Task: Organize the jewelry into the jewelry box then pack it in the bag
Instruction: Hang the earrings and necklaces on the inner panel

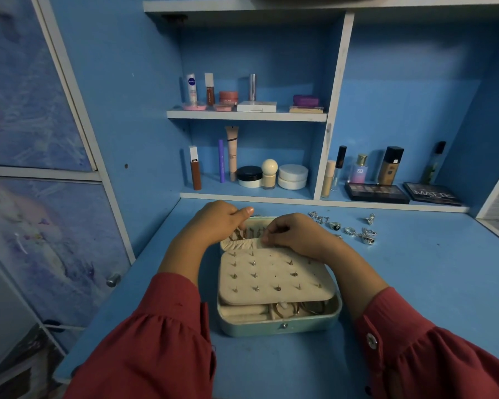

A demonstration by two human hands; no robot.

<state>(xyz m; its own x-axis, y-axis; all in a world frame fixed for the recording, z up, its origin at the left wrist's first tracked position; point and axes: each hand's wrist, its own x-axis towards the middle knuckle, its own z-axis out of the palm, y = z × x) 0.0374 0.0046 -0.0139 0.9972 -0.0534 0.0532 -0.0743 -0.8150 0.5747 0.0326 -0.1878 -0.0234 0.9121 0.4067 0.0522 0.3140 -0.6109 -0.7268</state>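
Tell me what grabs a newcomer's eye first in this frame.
The open mint-green jewelry box at the centre of the blue desk, with its cream earring panel studded with posts. Both hands work at its elastic lid pocket: left hand, right hand. A scatter of silver rings lies on the desk to the right.

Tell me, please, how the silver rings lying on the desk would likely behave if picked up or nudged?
The silver rings look small and rigid, so probably light and fiddly to pinch. Their round bands may roll or skid on the smooth blue desk.
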